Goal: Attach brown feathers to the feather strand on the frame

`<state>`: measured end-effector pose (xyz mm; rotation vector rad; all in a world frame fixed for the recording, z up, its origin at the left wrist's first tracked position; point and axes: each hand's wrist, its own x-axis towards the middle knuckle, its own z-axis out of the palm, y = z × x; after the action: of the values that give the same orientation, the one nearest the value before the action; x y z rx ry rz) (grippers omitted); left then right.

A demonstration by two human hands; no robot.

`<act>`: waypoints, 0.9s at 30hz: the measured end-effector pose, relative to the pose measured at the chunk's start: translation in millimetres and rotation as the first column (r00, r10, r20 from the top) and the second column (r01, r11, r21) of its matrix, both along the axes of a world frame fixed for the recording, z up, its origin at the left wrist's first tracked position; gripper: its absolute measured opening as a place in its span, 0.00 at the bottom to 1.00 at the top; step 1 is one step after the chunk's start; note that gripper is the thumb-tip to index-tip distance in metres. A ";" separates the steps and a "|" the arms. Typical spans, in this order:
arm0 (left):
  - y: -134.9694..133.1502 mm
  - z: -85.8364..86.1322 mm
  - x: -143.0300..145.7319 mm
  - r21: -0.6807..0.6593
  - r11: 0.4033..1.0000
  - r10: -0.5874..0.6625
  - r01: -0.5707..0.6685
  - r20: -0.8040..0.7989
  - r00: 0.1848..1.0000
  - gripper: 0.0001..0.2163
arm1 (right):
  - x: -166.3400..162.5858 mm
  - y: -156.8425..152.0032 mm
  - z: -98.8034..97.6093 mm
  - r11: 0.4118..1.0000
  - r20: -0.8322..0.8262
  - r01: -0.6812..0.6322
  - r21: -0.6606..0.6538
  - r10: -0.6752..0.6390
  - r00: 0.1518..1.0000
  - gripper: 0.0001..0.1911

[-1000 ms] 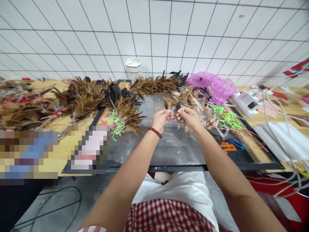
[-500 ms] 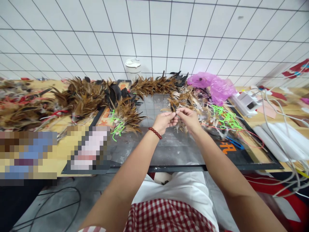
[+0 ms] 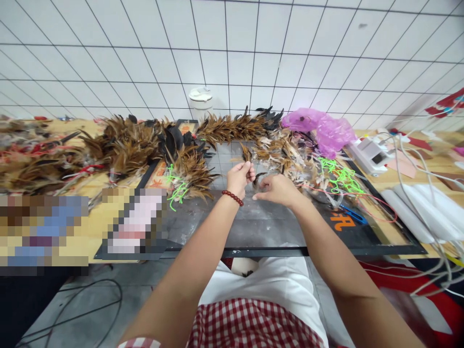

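Brown feather [image 3: 246,153] rising from the pinched fingers of the left hand [image 3: 239,176], above the dark board [image 3: 232,220] and just left of the loose feather pile [image 3: 280,155]. The hands, meeting at the fingertips half a second ago, now stand apart: the right hand [image 3: 277,189] has its thumb spread from its fingers, a small dark feather [image 3: 255,181] near their tips, though whether it is touched cannot be told. The parting suggests a pause in two-handed handling, the brown feather remaining in the left hand's grasp alone.
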<state>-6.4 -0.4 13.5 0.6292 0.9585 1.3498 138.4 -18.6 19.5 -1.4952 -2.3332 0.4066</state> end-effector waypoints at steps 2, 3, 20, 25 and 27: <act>0.9 0.5 -0.2 0.007 1.000 0.027 -0.027 0.004 1.000 0.07 | -3.2 1.3 -2.8 0.999 -0.033 -0.032 -0.028 0.031 0.999 0.07; 1.6 0.6 -0.4 0.012 0.999 0.044 -0.044 0.007 0.999 0.07 | -3.1 2.8 -3.9 0.998 -0.086 -0.024 -0.060 0.019 0.996 0.06; -6.9 0.0 9.9 0.013 0.981 -0.189 0.191 -0.110 0.976 0.07 | -2.5 16.9 -7.2 0.991 -0.886 -0.032 -0.130 -0.102 0.453 0.14; -6.3 -2.7 9.2 0.043 0.957 -0.278 0.288 -0.162 0.947 0.07 | -0.1 20.7 -12.6 1.000 -0.878 -0.005 -0.026 -0.020 0.478 0.11; -5.5 -3.9 9.3 0.075 0.933 -0.330 0.352 -0.212 0.920 0.08 | 1.3 21.2 -12.2 1.000 -0.864 0.014 0.020 0.010 0.503 0.09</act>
<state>2.9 -5.9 9.5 0.9834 0.8831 1.0457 139.7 2.6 7.3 -0.9036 -1.4794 0.8855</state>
